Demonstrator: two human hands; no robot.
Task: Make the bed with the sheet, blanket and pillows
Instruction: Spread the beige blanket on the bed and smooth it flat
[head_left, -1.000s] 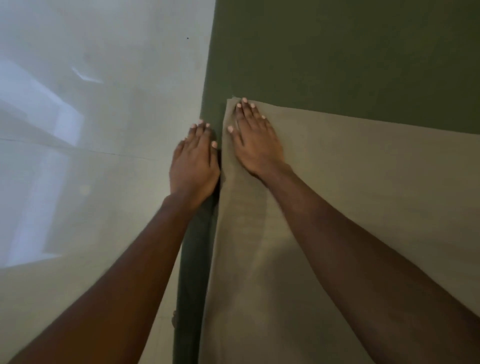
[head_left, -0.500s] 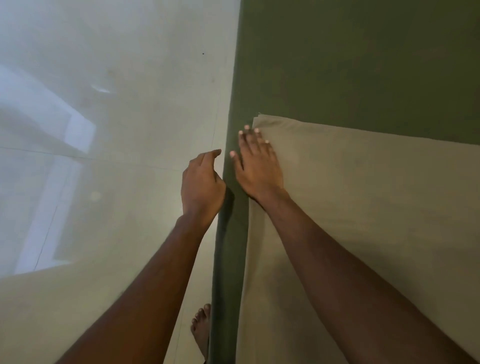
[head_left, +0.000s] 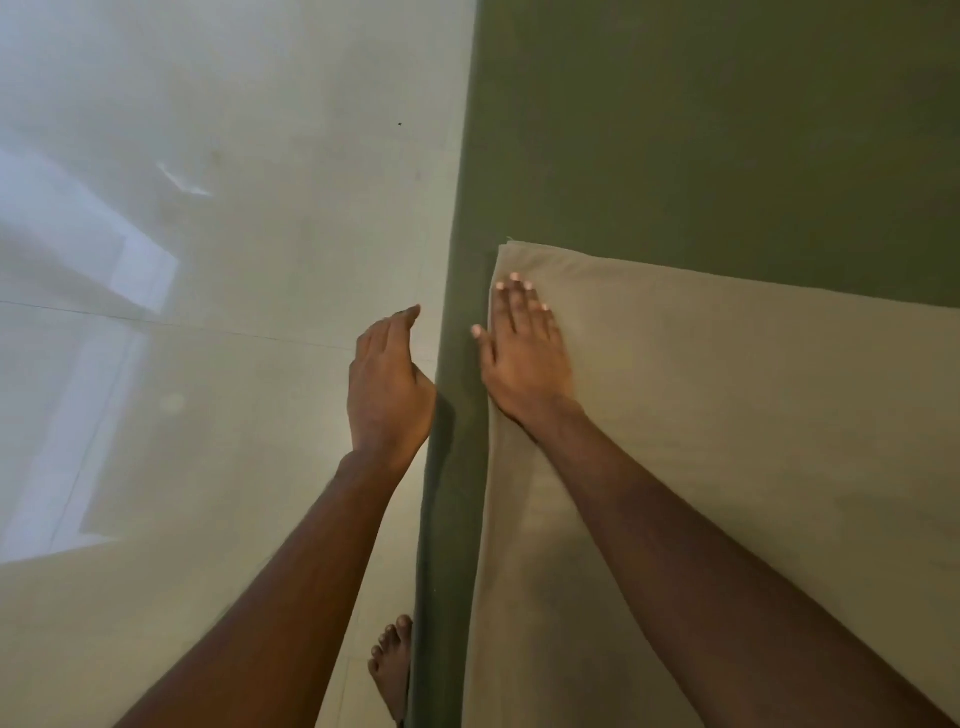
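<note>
Right grip (head_left: 524, 358) lay palm down on the tan blanket (head_left: 727, 441), fingers straight and close together, pressing flat, nothing held. The blanket's far corner sat just beyond its fingertips, the side edge ran under its thumb side, and the rest spread to its right and back beneath the forearm. Green sheet (head_left: 727, 130) showed beyond the blanket and as a strip between the two grips. Left grip (head_left: 387, 389) hung over the floor (head_left: 208, 312), fingers loosely bent, empty, just beside the sheet's hanging edge; contact unclear. A bare foot (head_left: 392, 670) stood behind it, against the bedside.
</note>
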